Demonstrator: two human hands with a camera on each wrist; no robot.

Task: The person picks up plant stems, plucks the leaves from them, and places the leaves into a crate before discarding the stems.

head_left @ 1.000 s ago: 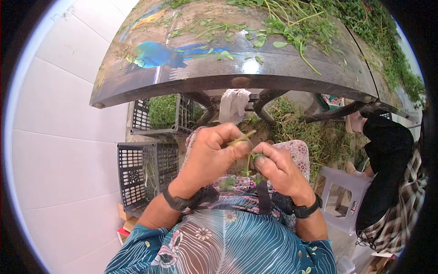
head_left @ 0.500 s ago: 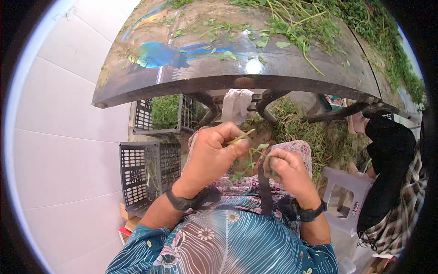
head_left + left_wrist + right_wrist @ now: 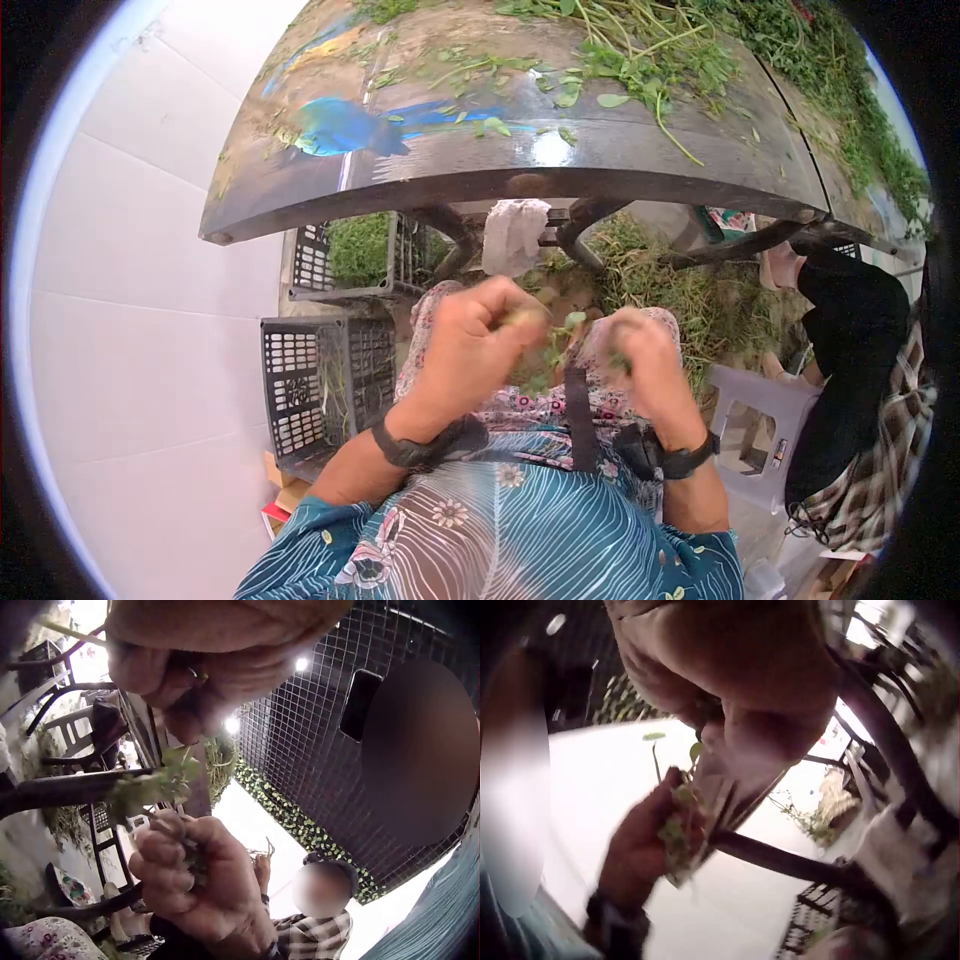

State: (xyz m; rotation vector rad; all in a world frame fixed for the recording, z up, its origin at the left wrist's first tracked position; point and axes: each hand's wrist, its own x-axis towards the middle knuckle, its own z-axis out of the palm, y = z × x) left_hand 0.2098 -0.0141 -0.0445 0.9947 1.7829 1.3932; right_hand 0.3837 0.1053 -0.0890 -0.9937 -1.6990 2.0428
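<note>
Above the lap my left hand (image 3: 475,345) pinches a green leafy stem between thumb and fingers. The sprig's leaves (image 3: 545,370) hang blurred between the two hands. In the left wrist view its stem (image 3: 71,631) sticks out past the left fingers, and the leaves (image 3: 161,784) dangle below. My right hand (image 3: 645,365) is a short way to the right, blurred, its fingers curled. Seen from the left wrist, that right hand (image 3: 214,889) holds dark green leaf bits in its palm, mostly hidden by the fingers.
A dark table (image 3: 450,150) ahead bears scattered leaves and a heap of stems (image 3: 660,60). Black crates (image 3: 300,390) stand at the left, one with greens inside. Plant stalks (image 3: 690,310) cover the floor under the table. A person sits on a pale stool (image 3: 750,420) at right.
The right hand has drawn away from the left hand, outward to the right, leaving the sprig in the left fingers. The left hand stays nearly in place.
</note>
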